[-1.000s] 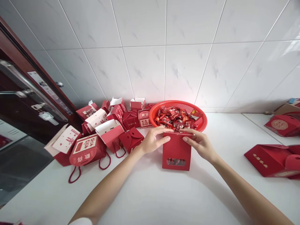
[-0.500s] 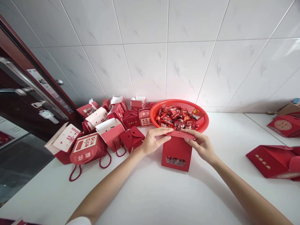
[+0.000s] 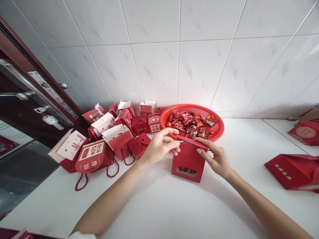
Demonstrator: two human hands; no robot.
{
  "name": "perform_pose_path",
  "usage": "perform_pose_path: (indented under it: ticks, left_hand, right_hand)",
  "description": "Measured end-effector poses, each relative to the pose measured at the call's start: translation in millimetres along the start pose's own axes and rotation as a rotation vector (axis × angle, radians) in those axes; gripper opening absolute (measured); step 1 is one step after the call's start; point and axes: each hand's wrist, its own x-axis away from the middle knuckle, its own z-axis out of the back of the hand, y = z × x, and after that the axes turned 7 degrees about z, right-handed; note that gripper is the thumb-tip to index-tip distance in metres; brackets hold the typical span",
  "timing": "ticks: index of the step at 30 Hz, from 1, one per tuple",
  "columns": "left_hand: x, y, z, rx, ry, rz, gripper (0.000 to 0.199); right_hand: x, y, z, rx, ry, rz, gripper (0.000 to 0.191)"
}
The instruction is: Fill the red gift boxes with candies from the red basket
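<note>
A red paper candy box [image 3: 188, 159] stands upright on the white table before me, with a small window low on its front and dark contents partly showing through. My right hand [image 3: 216, 156] pinches the right end of its top flap between thumb and fingers. The flap slants, its left end raised. At the box's upper left corner is my left hand [image 3: 162, 144], index finger and thumb apart and nothing visible between them. Directly behind the box sits a red plastic basket [image 3: 220, 131] of wrapped candies [image 3: 190, 124].
Several red and white gift boxes [image 3: 118, 137] crowd the table's left side, some with rope handles. More red boxes [image 3: 290, 171] stand at the right. A tiled wall [image 3: 154, 73] rises behind the table, and a dark door [image 3: 15, 79] with keys is at the left.
My left hand has let go of the flap and shifted slightly left, its fingers now parted. The flap's left end has risen. My right hand keeps its pinch.
</note>
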Motion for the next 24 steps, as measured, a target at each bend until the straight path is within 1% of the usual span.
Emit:
perform_pose_path:
  ticks: [1,5,7,8,10,12,16,20,24]
  left_hand:
    - [0.8,1.5,-1.2,0.003,-0.011,0.034,0.036]
    - [-4.3,0.7,-2.5,0.087,0.016,0.118,0.046]
    - [-8.7,-1.7,-1.5,0.146,-0.013,0.174,0.046]
    - [-10.6,-2.9,-1.0,0.174,-0.028,0.19,0.043]
    - [-13.1,-5.3,-0.3,0.229,-0.041,0.199,0.033]
    - [-14.5,-7.3,-0.2,0.273,-0.03,0.203,0.027]
    - [-16.3,-10.5,1.2,0.326,-0.017,0.226,0.029]
    - [-18.0,-12.1,4.7,0.424,-0.05,0.24,0.03]
    - [-18.1,-14.2,5.4,0.468,-0.075,0.232,0.034]
  right_hand:
    - [-0.4,-0.2,0.8,-0.015,-0.007,-0.011,0.029]
    - [-3.1,-1.4,3.9,-0.123,-0.08,-0.052,0.027]
    - [-4.1,-2.3,5.1,-0.18,-0.126,-0.081,0.027]
    - [-4.4,-2.7,5.7,-0.201,-0.144,-0.098,0.027]
    - [-4.4,-3.4,6.7,-0.225,-0.166,-0.123,0.027]
    - [-4.2,-3.7,7.5,-0.23,-0.172,-0.129,0.028]
    - [-4.5,-3.9,8.5,-0.247,-0.183,-0.13,0.027]
    - [-5.0,-4.2,8.0,-0.272,-0.172,-0.167,0.03]
    - [-4.6,-3.6,6.9,-0.302,-0.162,-0.187,0.03]
